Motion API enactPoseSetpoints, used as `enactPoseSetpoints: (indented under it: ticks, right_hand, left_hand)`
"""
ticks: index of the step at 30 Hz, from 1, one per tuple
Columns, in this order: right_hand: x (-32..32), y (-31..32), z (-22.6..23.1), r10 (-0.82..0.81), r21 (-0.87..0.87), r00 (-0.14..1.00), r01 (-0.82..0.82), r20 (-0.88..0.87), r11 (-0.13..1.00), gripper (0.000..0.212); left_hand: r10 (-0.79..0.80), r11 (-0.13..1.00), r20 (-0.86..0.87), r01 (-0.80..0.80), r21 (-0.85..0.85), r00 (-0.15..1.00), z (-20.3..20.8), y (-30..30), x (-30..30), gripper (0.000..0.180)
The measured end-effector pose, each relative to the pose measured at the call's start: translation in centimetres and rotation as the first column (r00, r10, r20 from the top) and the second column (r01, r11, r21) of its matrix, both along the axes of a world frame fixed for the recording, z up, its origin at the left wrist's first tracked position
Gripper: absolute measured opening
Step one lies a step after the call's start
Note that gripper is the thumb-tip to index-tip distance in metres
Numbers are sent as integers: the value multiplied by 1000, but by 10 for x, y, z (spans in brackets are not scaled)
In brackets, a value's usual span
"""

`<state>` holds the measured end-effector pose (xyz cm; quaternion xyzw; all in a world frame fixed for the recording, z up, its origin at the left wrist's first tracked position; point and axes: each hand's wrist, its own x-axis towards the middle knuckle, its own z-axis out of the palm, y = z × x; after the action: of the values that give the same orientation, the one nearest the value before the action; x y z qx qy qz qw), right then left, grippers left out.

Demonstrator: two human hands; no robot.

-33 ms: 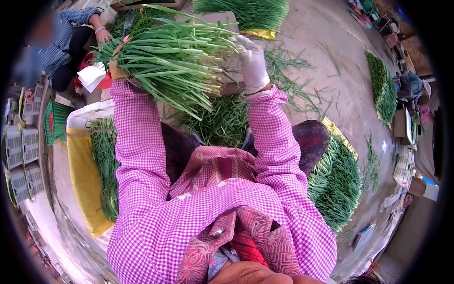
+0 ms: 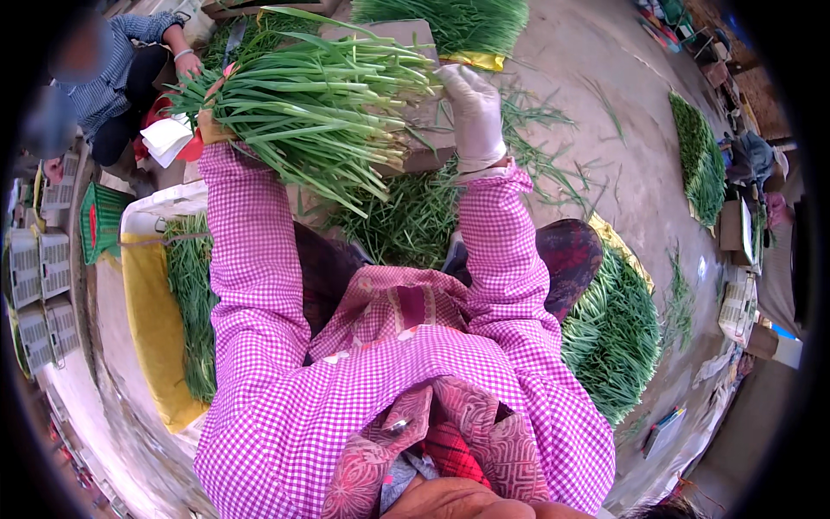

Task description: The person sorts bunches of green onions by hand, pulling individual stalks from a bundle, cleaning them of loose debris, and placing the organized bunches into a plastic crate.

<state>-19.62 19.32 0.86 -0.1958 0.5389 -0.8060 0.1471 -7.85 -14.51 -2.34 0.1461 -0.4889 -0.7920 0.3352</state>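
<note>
A large bunch of leafy green stalks, like Chinese chives (image 2: 311, 104), lies sideways in front of me, leaves to the left and pale stem ends to the right. My left hand (image 2: 216, 127) is closed round the leafy end; the leaves hide most of its fingers. A small pinkish-red bit (image 2: 228, 71) shows among the leaves there. My right hand (image 2: 475, 117), in a whitish glove, is at the stem ends with its fingertips pinched together. What lies in that pinch is too small to tell. Under the bunch stands a grey-brown block (image 2: 424, 156).
Cut greens (image 2: 402, 221) lie between my feet. Greens fill a yellow-lined crate (image 2: 160, 329) at left. More piles (image 2: 614, 329) lie at right and a bundle (image 2: 441, 22) at the back. A co-worker (image 2: 112, 95) crouches at far left, near a green basket (image 2: 105, 221).
My right hand has shifted slightly right and toward me, its fingertips still by the stem ends. The left hand and the bunch have hardly moved.
</note>
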Motion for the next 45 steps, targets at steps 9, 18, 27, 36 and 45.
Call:
enactPoseSetpoints:
  ticks: [9,18,27,36,45]
  right_hand:
    - [-45,55,-69,-67,646,918,326,-392,691,52]
    - [13,-22,-49,187,41,982,-188,35,981,33]
    - [13,9,-40,163,110,986,-164,15,980,24]
    - [16,17,-53,166,-77,972,-155,167,985,20]
    - [4,26,-108,183,675,941,61,-285,736,56]
  left_hand:
    - [-419,834,-356,509,212,835,-45,-68,3,38]
    - [-572,670,-382,682,294,726,-65,-100,0,39]
    - [-626,584,-600,810,62,498,-72,-77,-8,45]
    - [200,902,-36,-169,396,979,-23,-12,-15,50]
    - [254,890,-54,-212,404,966,-34,-22,-12,50]
